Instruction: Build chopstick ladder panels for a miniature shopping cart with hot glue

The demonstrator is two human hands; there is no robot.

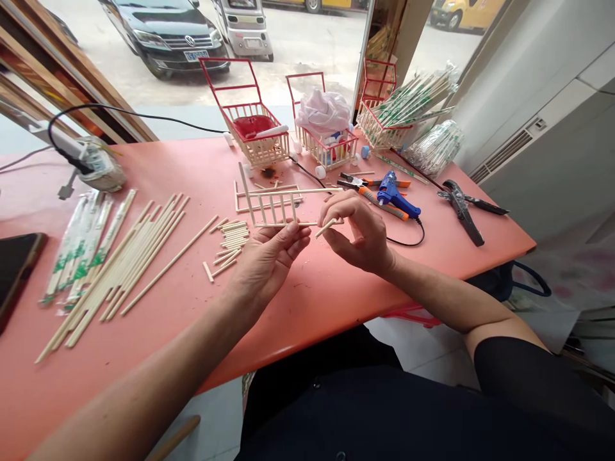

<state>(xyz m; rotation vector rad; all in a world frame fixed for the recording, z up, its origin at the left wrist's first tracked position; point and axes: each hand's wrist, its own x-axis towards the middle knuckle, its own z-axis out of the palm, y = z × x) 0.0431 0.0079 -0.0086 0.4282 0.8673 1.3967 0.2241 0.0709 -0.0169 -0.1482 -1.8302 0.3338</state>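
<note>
My left hand (269,256) is closed on the lower rail of a small wooden stick frame (273,208), held above the pink table. Several short uprights join its two long rails, and its right part has none. Between the thumb and fingers of my right hand (358,234) is a short wooden stick (326,227), tilted near the frame's right end. Whether the stick touches the rail I cannot tell. Just behind lies another stick frame (239,198). A pile of short cut sticks (234,235) is to the left of my left hand.
Long chopsticks (144,256) and wrapped chopsticks (89,240) lie left on the pink table (307,326). A blue glue gun (396,195), pliers (372,192) and black cutters (464,208) lie right. Behind stand small stick carts (262,150), one with a white cloth bundle (324,112). A power strip (98,163) sits left.
</note>
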